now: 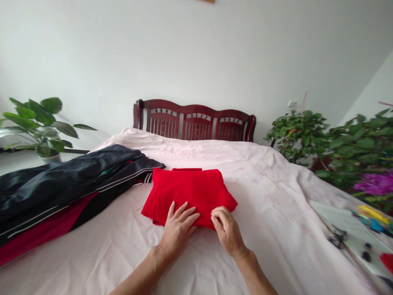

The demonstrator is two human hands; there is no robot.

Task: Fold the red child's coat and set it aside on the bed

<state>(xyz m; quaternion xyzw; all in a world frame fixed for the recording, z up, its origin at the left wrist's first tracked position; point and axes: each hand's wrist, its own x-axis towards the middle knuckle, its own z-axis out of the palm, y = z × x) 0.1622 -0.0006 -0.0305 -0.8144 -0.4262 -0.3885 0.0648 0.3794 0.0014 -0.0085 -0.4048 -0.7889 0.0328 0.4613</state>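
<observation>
A folded red cloth garment (188, 196) lies mid-bed on the pale pink bedsheet (270, 205), long axis left-right. The left hand (178, 230) presses flat, fingers spread; the right hand (226, 230) curls, pinching its near edge, which both hands hide.

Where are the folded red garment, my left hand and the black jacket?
folded red garment (190, 190), head view, middle of the top layer
left hand (178, 227), head view, back of the hand
black jacket (70, 176), head view, shiny upper panel

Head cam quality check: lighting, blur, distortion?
Head view: soft, even daylight with faint shadows under both hands, left and right, on the red garment; no glare; centre sharp; wide-angle stretching bends the bed edges and right-hand plants.
</observation>
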